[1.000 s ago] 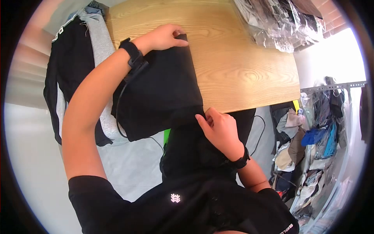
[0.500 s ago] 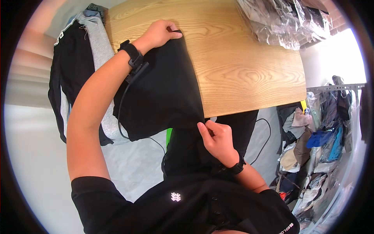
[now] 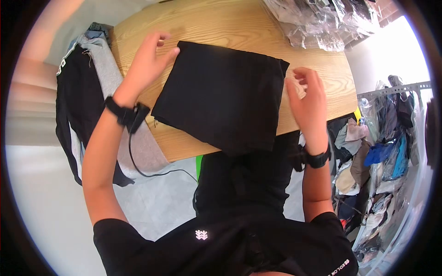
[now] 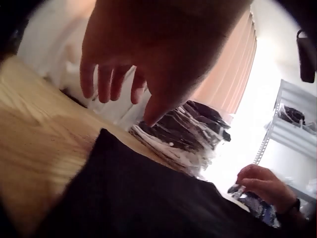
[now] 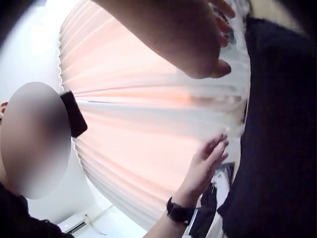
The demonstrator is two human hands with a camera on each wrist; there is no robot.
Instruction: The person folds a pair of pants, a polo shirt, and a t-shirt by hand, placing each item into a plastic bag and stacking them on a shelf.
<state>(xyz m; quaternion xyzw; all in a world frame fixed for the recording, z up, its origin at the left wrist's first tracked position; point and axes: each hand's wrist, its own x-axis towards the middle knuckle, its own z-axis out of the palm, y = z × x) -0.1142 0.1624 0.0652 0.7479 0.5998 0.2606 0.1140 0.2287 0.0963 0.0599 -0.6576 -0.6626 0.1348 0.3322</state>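
Note:
A folded black cloth [image 3: 225,94] lies on the wooden table, its near edge reaching the table's front edge by the person's lap. The left hand [image 3: 149,64] is just off the cloth's far left corner, fingers apart and holding nothing; in the left wrist view that hand [image 4: 143,59] hangs above the black cloth [image 4: 143,193]. At the cloth's right edge, the right hand [image 3: 309,103] hovers with loosely bent fingers and nothing in them. The right wrist view shows the right hand [image 5: 198,44] beside the cloth [image 5: 277,129].
Black and grey garments [image 3: 87,106] hang over the table's left side. Plastic-wrapped clothes [image 3: 322,23] are stacked at the far right. A rack with bagged clothing [image 3: 386,152] stands right of the table [image 3: 336,87]. A cable [image 3: 156,175] trails from the left wrist.
Both hands have let go of the black cloth and moved apart, the right one up and to the right. The cloth now lies further right and flatter, in a squarer shape.

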